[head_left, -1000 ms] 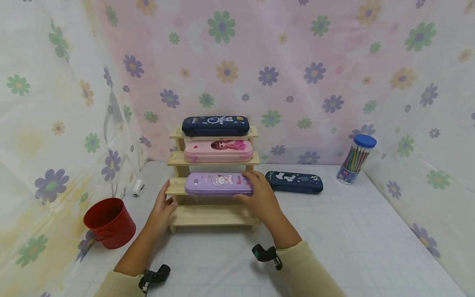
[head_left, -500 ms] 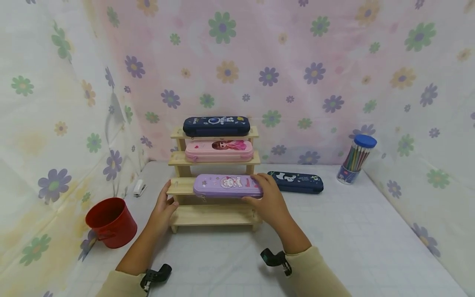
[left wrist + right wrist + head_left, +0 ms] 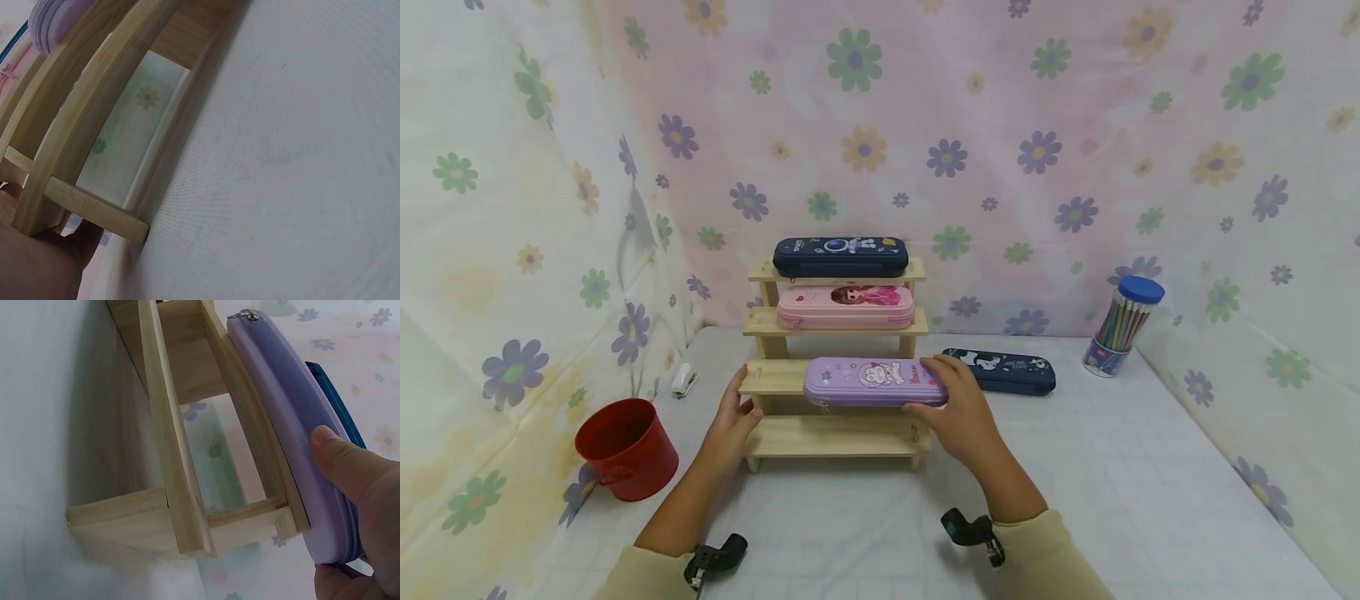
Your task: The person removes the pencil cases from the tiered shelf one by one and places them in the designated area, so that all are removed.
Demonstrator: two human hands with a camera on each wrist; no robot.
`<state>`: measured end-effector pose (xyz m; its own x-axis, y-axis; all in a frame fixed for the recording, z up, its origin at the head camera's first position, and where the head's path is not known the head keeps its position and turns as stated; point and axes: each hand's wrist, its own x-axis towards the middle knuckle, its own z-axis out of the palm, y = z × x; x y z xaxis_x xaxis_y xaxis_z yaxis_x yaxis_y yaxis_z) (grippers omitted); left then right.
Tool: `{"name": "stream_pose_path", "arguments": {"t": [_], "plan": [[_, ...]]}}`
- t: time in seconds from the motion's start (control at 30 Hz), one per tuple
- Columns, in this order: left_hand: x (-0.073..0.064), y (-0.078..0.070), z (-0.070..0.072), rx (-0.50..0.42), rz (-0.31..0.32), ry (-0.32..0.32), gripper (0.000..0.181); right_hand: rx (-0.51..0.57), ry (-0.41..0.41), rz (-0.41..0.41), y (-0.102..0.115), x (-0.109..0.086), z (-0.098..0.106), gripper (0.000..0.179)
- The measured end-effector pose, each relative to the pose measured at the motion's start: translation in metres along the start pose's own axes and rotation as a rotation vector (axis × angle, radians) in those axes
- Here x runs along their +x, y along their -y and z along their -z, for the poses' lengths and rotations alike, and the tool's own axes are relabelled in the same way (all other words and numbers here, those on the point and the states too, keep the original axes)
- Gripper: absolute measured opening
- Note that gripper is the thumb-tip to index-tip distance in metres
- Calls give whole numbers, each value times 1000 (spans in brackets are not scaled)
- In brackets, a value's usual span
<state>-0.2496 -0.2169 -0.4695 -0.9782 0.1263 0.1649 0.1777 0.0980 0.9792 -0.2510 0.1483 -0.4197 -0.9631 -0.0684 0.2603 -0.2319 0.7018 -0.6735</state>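
Observation:
A purple pencil case [image 3: 876,382] with a cartoon rabbit is pinched at its right end by my right hand [image 3: 961,408]. It lies along the third step of the wooden tiered shelf [image 3: 838,437], its right end jutting past that step. In the right wrist view my thumb [image 3: 337,450] presses the zipped side of the case. My left hand [image 3: 727,427] grips the shelf's left end; in the left wrist view its fingers [image 3: 84,240] go round the wood. Above stand a pink pencil case [image 3: 846,307] and a navy astronaut pencil case [image 3: 841,257], one per step.
A navy panda pencil case [image 3: 1011,375] lies on the table right of the shelf, partly behind my right hand. At the far right leans a tub of pencils [image 3: 1120,325] with a blue lid. A red bucket [image 3: 627,450] and a small white object [image 3: 684,380] are on the left.
My right hand has slid the purple pencil case rightward and slightly forward along the step. The left hand stays at the shelf's left end.

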Motion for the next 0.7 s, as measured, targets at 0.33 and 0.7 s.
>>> {"name": "stream_pose_path", "arguments": {"t": [0.33,0.7], "plan": [[2,1,-1,-11,-6,8,75,12,0,15,-15,-10,15,78],[0,1,-1,-3,-38,0,76,-26,-22,17,-34,-16,29,77]]}}
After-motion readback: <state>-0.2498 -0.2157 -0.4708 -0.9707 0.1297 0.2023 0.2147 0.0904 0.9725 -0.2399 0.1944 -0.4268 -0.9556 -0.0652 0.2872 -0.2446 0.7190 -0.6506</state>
